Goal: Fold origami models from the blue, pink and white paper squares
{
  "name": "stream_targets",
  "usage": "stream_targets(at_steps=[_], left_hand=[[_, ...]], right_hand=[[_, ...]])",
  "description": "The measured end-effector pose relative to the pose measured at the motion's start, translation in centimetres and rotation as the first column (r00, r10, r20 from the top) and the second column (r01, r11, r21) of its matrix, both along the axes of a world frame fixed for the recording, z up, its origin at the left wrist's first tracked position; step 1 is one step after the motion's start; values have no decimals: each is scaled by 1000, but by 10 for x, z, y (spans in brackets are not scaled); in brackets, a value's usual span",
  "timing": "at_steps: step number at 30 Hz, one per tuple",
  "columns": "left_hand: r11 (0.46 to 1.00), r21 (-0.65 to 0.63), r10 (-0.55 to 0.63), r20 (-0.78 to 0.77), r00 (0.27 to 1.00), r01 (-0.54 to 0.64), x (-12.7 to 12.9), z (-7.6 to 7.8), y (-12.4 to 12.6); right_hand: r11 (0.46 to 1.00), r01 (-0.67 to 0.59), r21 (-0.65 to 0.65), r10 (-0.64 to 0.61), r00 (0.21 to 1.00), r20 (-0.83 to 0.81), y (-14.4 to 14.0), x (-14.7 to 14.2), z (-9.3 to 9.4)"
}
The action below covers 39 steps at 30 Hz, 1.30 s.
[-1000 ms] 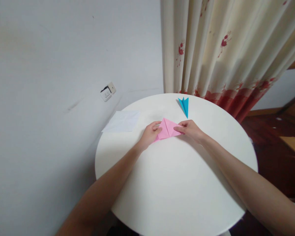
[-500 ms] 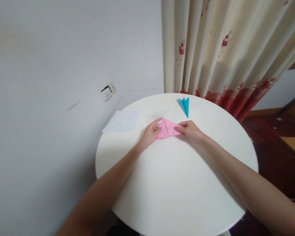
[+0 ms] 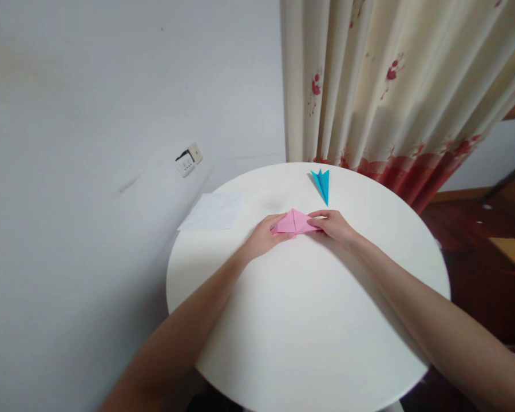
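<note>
White and round, the table (image 3: 304,320) stands against a pale wall (image 3: 111,103), and at its middle, toward the far half, two bare hands meet over a folded piece of pink paper (image 3: 298,223). The left hand (image 3: 260,237) has its thumb along the near edge and its fingers at the far side, closed loosely about the left end. The right hand (image 3: 337,225) pinches the right end narrowly between thumb and fingers; how its lower fingers sit beneath is hidden. Between the hands, the pink paper shows a peak pointing away from the person and a crease running down its middle. Just beyond the right hand lies a blue folded paper (image 3: 321,186), its narrow tip toward the person. Farther left, a white sheet (image 3: 212,212) rests near the table's edge. Past that, a socket (image 3: 185,165) is set in the wall, and a cream curtain (image 3: 369,86) with red flowers hangs behind the table.
</note>
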<state>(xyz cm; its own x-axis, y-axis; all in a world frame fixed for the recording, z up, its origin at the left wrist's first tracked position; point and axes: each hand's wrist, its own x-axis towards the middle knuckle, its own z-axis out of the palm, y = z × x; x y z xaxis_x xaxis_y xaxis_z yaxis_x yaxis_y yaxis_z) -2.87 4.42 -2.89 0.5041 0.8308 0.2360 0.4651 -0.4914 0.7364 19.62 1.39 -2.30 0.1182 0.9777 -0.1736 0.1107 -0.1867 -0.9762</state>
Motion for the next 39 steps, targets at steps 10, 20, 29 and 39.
stream_targets(at_steps=[10, 20, 29, 39], left_hand=[[999, -17, 28, -9, 1000, -28, -7, -9, 8], [998, -41, 49, 32, 998, -48, -5, -4, 3], [997, 6, 75, -5, 997, -75, -4, -2, 1], [998, 36, 54, -84, 995, -51, -3, 5, -5]], right_hand=[[1000, -3, -11, 2, 991, -131, 1, -4, 3], [981, -138, 137, 158, 977, -143, -1, 0, 3], [951, -165, 261, 165, 986, 23, -3, -1, 3], [937, -117, 330, 83, 990, 117, -3, -4, 1]])
